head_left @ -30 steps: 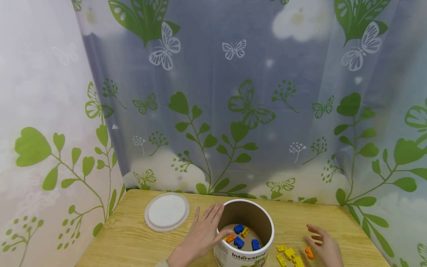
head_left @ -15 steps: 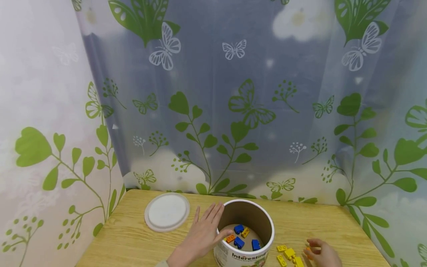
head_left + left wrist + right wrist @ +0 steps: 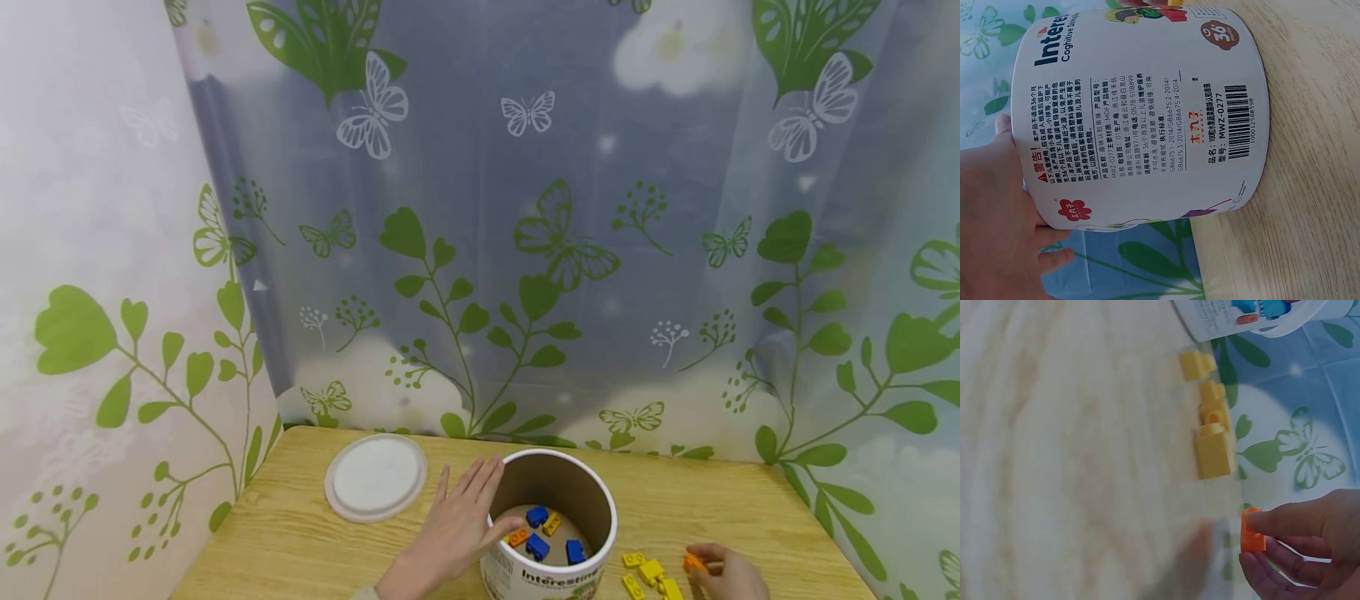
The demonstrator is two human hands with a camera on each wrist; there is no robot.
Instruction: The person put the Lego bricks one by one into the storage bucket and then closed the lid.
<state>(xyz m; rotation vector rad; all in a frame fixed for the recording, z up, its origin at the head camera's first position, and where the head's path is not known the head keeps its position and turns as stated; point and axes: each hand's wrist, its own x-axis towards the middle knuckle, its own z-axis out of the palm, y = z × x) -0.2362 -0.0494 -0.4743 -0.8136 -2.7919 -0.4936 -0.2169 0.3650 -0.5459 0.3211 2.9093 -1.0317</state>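
Note:
A white round bucket [image 3: 497, 577] with a printed label stands on the table, holding several blue, yellow and orange toy building bricks. My left hand [image 3: 459, 518] rests against the left of its rim, fingers straight and thumb reaching over the edge. In the left wrist view, the labelled side of the bucket [image 3: 1141, 119] fills most of the picture beside the left hand [image 3: 997, 212]. To the right of the bucket, my right hand [image 3: 737, 575] pinches an orange building brick [image 3: 1251, 536] between thumb and fingers. Several yellow bricks [image 3: 651, 571] lie between that hand and the bucket.
The bucket's white round lid [image 3: 377, 477] lies flat on the wooden table [image 3: 285, 533], left of the bucket. A patterned curtain [image 3: 465, 358] with leaves and butterflies rises behind the table, and similar cloth hangs at both sides.
My right hand has come down to the orange brick, closed its thumb and fingers on it and lifted it slightly. The left hand and the bucket have stayed in place.

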